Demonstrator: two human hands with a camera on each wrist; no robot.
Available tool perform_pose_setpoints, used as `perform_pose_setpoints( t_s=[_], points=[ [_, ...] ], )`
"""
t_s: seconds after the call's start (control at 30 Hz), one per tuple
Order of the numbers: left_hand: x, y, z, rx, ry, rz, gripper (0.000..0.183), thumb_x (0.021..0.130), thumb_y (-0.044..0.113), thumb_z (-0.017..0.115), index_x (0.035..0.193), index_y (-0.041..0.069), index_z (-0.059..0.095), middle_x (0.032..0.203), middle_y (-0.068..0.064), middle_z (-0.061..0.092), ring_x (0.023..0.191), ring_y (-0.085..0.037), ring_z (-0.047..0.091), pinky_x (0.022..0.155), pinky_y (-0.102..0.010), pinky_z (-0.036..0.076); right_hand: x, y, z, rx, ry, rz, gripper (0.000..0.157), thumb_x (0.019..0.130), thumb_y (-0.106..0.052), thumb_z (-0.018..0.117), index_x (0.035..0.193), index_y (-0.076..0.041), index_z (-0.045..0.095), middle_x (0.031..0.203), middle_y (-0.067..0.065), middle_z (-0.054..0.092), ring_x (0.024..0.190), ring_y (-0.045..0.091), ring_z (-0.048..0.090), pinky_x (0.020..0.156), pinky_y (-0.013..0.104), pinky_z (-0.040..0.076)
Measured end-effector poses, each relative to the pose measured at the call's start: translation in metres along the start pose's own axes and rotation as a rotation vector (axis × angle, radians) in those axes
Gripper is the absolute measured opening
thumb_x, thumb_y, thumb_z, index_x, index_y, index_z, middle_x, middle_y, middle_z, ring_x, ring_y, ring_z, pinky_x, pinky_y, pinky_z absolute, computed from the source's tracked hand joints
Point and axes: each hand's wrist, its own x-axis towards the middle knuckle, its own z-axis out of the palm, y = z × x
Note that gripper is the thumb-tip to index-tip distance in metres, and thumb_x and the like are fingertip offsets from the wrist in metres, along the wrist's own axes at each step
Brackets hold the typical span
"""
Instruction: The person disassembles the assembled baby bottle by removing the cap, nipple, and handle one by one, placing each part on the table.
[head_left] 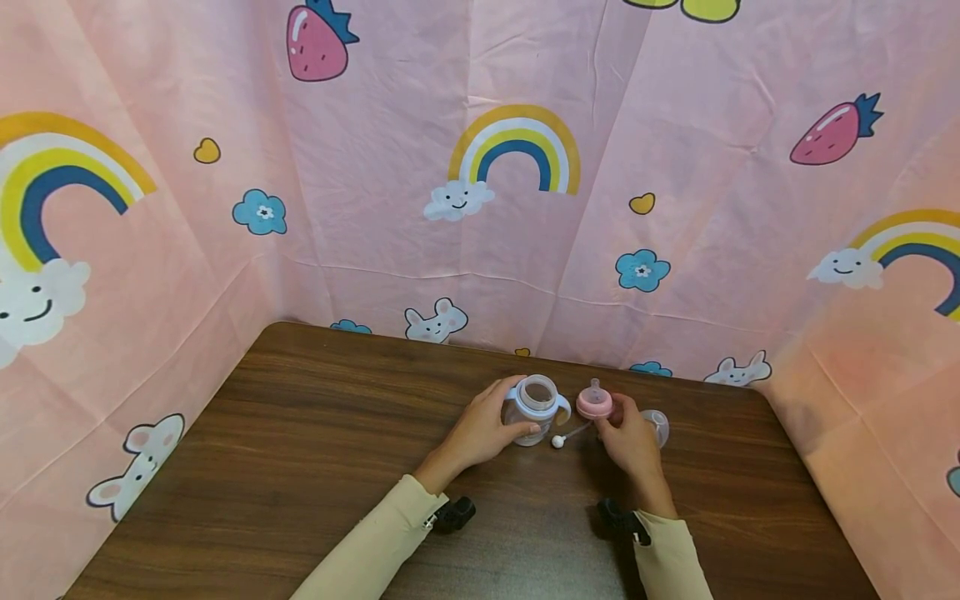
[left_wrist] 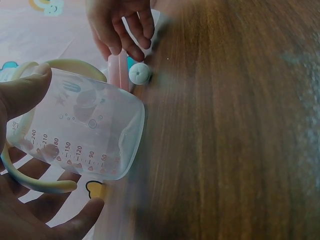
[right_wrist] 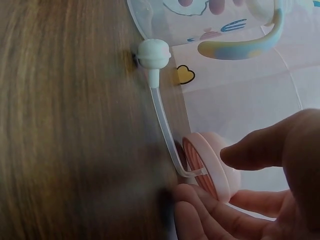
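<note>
A clear baby bottle [head_left: 537, 410] with an uncovered mouth and two pale handles stands over the table. My left hand [head_left: 483, 427] grips it from the left, its thumb across the front. Measuring marks run along the bottle's side in the left wrist view. My right hand [head_left: 632, 443] holds a pink nipple collar [head_left: 595, 405], nipple upward, between thumb and fingers, just right of the bottle. From the collar's underside a thin straw [right_wrist: 166, 127] reaches toward the bottle, ending in a white weighted ball [right_wrist: 154, 54] near the bottle's base.
A clear dome cap [head_left: 659, 427] lies right of my right hand, partly hidden by it. The brown wooden table [head_left: 337, 450] ends at a pink patterned cloth [head_left: 375, 208], which hangs behind it and along both sides.
</note>
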Motion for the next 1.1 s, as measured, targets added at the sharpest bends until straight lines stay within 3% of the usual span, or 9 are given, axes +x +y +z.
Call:
perform_pose_setpoints(
  t_s=[0.27,0.47,0.67,0.87,1.1],
  points=[
    [0.0004,0.0000,-0.0001,0.000,-0.001,-0.003,0.079,0.094,0.026,0.092,0.159,0.008,0.052,0.151,-0.011,0.062,0.142,-0.031,0.058,0.118,-0.056,0.046,-0.0005,-0.0018,-0.0030,-0.005,-0.035,0.027,0.062,0.103,-0.025,0.071,0.151,0.008,0.051,0.109,0.020,0.076,0.096,0.035,0.073,0.083,0.048,0.054],
    [0.0003,-0.0004,0.0000,-0.005,-0.009,-0.017,0.079,0.095,0.028,0.091,0.160,0.009,0.052,0.152,-0.010,0.061,0.142,-0.031,0.058,0.118,-0.056,0.046,-0.0024,-0.0017,-0.0029,-0.010,-0.019,0.015,0.061,0.099,-0.025,0.072,0.145,0.010,0.054,0.104,0.019,0.076,0.089,0.033,0.071,0.075,0.043,0.054],
    [0.0001,-0.0008,0.0000,-0.015,-0.012,-0.022,0.078,0.095,0.028,0.091,0.160,0.009,0.052,0.152,-0.010,0.061,0.142,-0.031,0.058,0.118,-0.056,0.046,-0.0017,0.0012,-0.0024,-0.002,-0.033,0.019,0.059,0.101,-0.025,0.071,0.145,0.009,0.055,0.108,0.021,0.076,0.094,0.036,0.071,0.080,0.047,0.055],
    [0.0000,-0.0003,-0.0003,-0.016,-0.011,-0.021,0.079,0.095,0.027,0.091,0.161,0.008,0.051,0.152,-0.011,0.061,0.143,-0.032,0.058,0.118,-0.057,0.046,0.0016,0.0053,-0.0005,-0.023,-0.004,0.007,0.061,0.097,-0.031,0.074,0.141,0.008,0.058,0.100,0.015,0.077,0.087,0.030,0.070,0.074,0.040,0.054],
    [0.0001,0.0000,-0.0004,-0.017,-0.013,-0.019,0.079,0.095,0.027,0.091,0.160,0.006,0.051,0.152,-0.011,0.061,0.143,-0.032,0.058,0.118,-0.057,0.045,-0.0014,0.0000,-0.0034,-0.030,-0.026,0.039,0.060,0.101,-0.029,0.072,0.146,0.007,0.057,0.107,0.019,0.078,0.094,0.034,0.072,0.078,0.045,0.055]
  ],
)
